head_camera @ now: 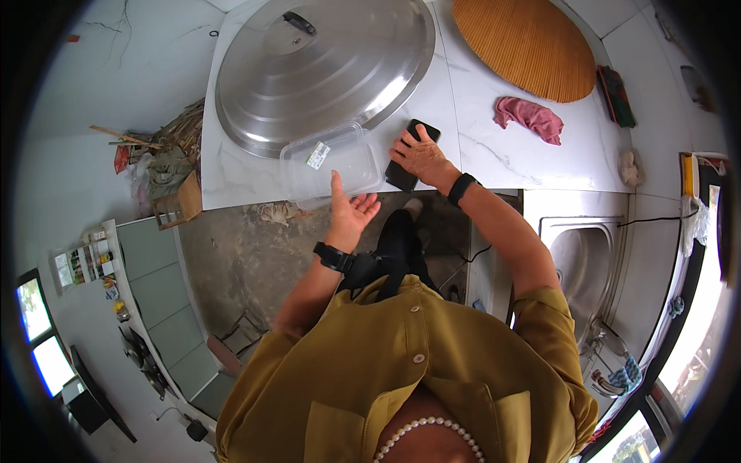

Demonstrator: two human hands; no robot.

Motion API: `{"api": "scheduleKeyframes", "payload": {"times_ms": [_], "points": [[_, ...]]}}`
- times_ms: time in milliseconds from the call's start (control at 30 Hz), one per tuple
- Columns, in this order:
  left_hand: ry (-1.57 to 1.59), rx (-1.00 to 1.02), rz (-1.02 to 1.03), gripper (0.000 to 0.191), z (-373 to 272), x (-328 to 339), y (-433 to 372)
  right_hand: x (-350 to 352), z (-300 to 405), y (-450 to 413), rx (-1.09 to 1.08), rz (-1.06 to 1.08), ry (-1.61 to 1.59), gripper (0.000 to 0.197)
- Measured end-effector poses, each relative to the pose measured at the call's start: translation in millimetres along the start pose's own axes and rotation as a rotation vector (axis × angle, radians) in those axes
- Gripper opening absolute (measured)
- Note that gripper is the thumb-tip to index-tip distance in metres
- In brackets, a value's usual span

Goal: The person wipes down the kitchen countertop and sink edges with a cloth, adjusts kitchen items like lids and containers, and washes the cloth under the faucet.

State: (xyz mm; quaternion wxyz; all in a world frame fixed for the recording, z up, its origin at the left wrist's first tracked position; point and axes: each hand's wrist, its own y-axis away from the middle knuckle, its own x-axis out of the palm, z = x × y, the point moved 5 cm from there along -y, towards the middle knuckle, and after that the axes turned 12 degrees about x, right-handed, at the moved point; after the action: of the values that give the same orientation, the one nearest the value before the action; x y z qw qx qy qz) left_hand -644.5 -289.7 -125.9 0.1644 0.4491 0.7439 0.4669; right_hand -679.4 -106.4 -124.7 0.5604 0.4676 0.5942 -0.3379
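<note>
My left hand [350, 214] is palm up with its fingers apart at the near edge of the counter, by a clear plastic food container [353, 165] with a labelled lid. Its thumb overlaps the container in the picture; whether they touch I cannot tell. Over a black smartphone [401, 175] lying on the white marbled counter, my right hand [419, 153] rests palm down, fingers bent on it. The container stands between the phone and a large steel lid [324, 69], close to the lid's rim.
Further right lie a pink cloth [529, 118] and a round slatted wooden cover [527, 46]. A steel sink [582, 260] is set in the right-hand counter. Firewood [182, 130] and a wooden box frame [178, 202] sit beyond the counter's left end.
</note>
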Motion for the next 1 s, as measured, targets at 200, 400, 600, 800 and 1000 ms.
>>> {"api": "scheduleKeyframes", "payload": {"times_ms": [200, 400, 600, 800, 1000], "points": [[0.092, 0.041, 0.202, 0.091, -1, -23, -27, -11, -17, 26, 0.228, 0.102, 0.027, 0.054], [0.074, 0.041, 0.306, 0.054, -9, -59, -74, 3, -21, 63, 0.694, 0.165, -0.267, 0.049], [-0.064, 0.076, 0.42, 0.06, -21, -68, -82, -30, -14, 85, 1.037, 0.171, -0.544, 0.057], [-0.189, 0.05, 0.476, 0.061, -31, -62, -88, -41, 10, 105, 1.208, 0.005, -0.632, 0.059], [-0.317, 0.178, 0.715, 0.06, -52, -42, -47, -55, 36, 140, 1.285, -0.076, -0.639, 0.055]]}}
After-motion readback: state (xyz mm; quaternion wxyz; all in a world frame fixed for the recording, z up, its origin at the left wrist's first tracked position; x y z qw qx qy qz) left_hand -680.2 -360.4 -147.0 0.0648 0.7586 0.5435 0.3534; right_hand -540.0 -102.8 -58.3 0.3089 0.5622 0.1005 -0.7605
